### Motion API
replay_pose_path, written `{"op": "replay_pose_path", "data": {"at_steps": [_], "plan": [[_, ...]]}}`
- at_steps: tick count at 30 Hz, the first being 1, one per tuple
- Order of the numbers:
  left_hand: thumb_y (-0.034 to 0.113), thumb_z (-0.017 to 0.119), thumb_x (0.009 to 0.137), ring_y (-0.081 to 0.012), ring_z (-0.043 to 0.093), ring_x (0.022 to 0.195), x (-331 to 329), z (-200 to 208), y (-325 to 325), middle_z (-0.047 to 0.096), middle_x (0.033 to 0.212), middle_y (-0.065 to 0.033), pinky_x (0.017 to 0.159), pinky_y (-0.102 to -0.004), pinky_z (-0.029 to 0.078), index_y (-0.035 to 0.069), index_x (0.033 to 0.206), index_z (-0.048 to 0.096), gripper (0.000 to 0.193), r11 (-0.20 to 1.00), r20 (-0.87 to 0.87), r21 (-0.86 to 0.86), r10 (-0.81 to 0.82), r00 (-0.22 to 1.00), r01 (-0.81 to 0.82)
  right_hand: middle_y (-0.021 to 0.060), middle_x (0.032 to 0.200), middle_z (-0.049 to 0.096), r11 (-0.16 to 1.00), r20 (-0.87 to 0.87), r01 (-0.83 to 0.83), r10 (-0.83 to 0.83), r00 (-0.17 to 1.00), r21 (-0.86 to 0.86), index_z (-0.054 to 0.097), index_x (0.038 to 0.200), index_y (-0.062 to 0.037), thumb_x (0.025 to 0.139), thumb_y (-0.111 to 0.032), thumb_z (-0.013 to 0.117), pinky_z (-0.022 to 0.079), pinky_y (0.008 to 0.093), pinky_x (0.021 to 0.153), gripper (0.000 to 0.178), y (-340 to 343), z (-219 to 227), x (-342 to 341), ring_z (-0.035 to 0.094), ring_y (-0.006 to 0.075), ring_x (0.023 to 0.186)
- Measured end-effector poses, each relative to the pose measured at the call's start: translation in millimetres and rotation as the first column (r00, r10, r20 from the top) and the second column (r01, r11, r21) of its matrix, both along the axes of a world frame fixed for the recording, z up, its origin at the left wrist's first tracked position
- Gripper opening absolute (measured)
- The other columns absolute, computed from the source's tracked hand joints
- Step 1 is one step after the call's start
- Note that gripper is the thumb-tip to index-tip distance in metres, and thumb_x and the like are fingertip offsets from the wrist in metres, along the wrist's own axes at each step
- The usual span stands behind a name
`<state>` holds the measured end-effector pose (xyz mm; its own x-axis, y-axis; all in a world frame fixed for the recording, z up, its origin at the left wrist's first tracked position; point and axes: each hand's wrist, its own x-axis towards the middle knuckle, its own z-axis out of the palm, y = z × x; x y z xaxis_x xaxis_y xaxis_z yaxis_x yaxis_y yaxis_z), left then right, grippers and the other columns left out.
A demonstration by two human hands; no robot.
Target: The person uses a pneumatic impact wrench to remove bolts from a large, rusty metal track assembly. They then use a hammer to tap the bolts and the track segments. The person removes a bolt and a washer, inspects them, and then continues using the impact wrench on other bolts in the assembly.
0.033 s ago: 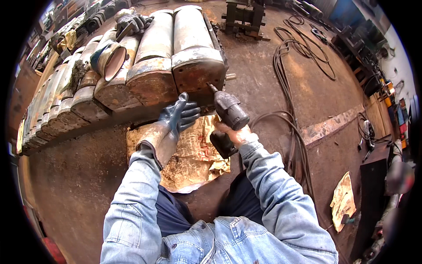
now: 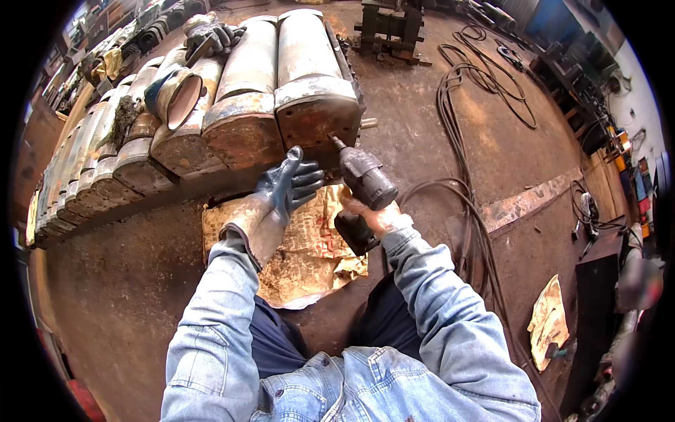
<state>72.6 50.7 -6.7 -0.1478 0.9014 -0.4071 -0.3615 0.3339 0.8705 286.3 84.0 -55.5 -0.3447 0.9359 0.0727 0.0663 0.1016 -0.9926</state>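
Note:
My right hand (image 2: 385, 219), bare, is wrapped round the grip of a dark cordless drill (image 2: 367, 181). The drill points up and left, its tip at the rusty end face of the rightmost large metal cylinder (image 2: 316, 119); whether the tip touches cannot be told. My left hand (image 2: 290, 181) wears a dark coated glove with a pale cuff. Its fingers are stretched out, thumb up, holding nothing, just below that end face. Under both hands lies a stained, crumpled paper sack (image 2: 295, 264) on the floor.
More cylinders (image 2: 242, 116) stand in a row to the left, with a grey glove (image 2: 211, 35) and a round, open-ended piece (image 2: 176, 97) on top. Dark cables (image 2: 460, 141) run over the floor at right. A crumpled yellowish paper (image 2: 547, 323) lies at lower right.
The drill tip has shifted very slightly left and down on the end face. My left hand has moved a touch to the right. Otherwise everything looks the same.

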Motion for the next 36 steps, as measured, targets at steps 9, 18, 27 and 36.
{"op": "replay_pose_path", "data": {"at_steps": [9,18,27,36], "plan": [[0.044,0.057,0.100,-0.0324,0.067,0.106,13,-43,56,0.070,0.114,-0.0177,0.095,-0.0470,0.056,0.000,0.118,0.067,0.048,0.956,0.558,0.228,-0.283,0.780,0.184,0.0142,0.145,0.048,0.900,-0.203,-0.331,0.394,0.897,0.283,0.047,0.143,-0.0031,0.069,-0.010,0.087,0.034,0.0375,0.117,0.084,3,16,1,0.045,0.0272,0.137],[0.040,0.062,0.099,-0.0316,0.064,0.113,15,-34,48,0.070,0.118,-0.0176,0.105,-0.0484,0.049,-0.001,0.121,0.066,0.047,0.907,0.599,0.397,-0.370,0.710,0.137,0.0160,0.132,0.063,0.956,0.113,-0.170,0.146,0.983,0.239,0.056,0.141,-0.0128,0.076,-0.038,0.081,0.046,0.0381,0.104,0.074,-11,-26,4,0.059,0.0284,0.120],[0.037,0.063,0.099,-0.0322,0.064,0.115,0,-43,56,0.070,0.118,-0.0183,0.106,-0.0476,0.050,-0.001,0.121,0.066,0.044,0.928,0.596,0.370,-0.271,0.756,0.040,0.0131,0.143,0.055,0.933,-0.075,-0.274,0.298,0.951,0.234,0.050,0.147,-0.0121,0.077,-0.023,0.080,0.036,0.0368,0.114,0.076,-13,-6,-5,0.049,0.0246,0.134],[0.033,0.061,0.099,-0.0338,0.066,0.107,8,-36,42,0.070,0.112,-0.0204,0.102,-0.0477,0.053,-0.003,0.111,0.067,0.038,0.938,0.471,0.299,0.015,0.882,-0.176,0.0124,0.154,0.046,0.859,0.008,-0.263,0.289,0.957,0.439,0.047,0.149,-0.0105,0.078,-0.024,0.082,0.030,0.0356,0.119,0.080,-9,-10,-11,0.040,0.0246,0.143]]}}
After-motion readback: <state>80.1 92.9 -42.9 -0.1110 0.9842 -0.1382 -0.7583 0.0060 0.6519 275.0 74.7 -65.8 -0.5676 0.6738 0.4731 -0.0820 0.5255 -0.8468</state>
